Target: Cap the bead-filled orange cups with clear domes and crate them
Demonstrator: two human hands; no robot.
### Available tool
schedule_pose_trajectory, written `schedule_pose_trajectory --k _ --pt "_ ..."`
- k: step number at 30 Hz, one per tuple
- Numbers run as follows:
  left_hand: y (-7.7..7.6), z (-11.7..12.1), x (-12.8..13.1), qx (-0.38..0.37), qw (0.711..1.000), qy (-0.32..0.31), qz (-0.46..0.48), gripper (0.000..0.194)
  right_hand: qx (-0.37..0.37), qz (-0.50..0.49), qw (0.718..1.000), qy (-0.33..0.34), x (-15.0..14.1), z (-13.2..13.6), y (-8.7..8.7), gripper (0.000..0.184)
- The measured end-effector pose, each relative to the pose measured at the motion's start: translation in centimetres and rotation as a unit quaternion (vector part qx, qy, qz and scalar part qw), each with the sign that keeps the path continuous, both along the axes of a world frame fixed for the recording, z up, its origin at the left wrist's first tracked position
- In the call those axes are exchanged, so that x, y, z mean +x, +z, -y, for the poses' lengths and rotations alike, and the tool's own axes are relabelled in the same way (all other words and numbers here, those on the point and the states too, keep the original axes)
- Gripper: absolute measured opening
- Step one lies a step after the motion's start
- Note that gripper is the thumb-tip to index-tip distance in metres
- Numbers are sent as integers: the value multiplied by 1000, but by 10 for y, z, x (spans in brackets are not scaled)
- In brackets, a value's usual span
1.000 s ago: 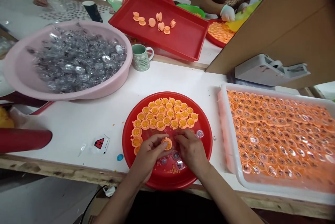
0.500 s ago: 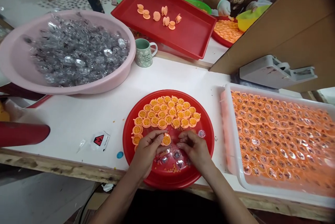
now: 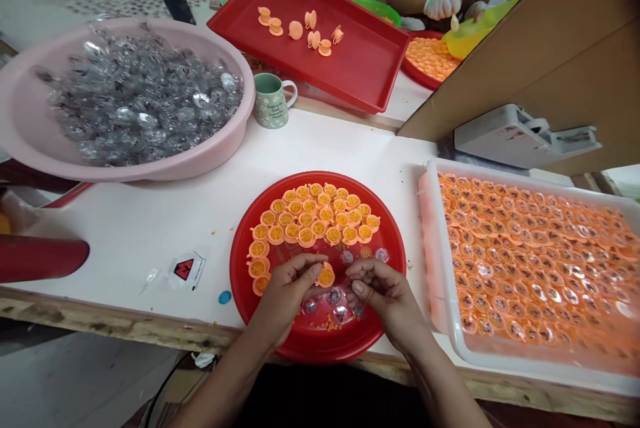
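Here, left hand (image 3: 285, 295) fingers pinched on one orange cup (image 3: 325, 275) over red plate (image 3: 250, 295) — right hand (image 3: 385, 295) fingers curled, contents unclear

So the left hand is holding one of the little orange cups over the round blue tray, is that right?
Not quite. In the head view the left hand does hold a little orange cup, but the round tray under it is red, not blue.

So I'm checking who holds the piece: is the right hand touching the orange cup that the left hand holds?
Apart. The head view shows red plate between the right hand fingertips and the orange cup, pinched in the left hand.
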State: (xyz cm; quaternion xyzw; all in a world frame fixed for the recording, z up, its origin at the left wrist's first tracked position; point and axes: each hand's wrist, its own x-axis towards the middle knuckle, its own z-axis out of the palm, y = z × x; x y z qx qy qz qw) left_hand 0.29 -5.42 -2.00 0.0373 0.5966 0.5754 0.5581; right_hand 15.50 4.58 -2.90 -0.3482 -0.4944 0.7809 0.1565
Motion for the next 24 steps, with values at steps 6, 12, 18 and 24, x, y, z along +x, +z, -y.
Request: schedule_pose_trajectory --k 6,12,18,24 --pt "-2 -4 8 25 999 21 12 23 -9 2 999 -51 -4 9 -7 12" --pt "-1 -6 11 37 998 40 21 22 -22 2 997 -73 -5 13 -15 14" --pt "-2 -5 19 58 998 -4 0 25 19 58 992 -111 -12 13 -14 18" --pt "-6 -1 26 82 986 -70 -129 28 169 127 967 -142 -10 17 -10 7"
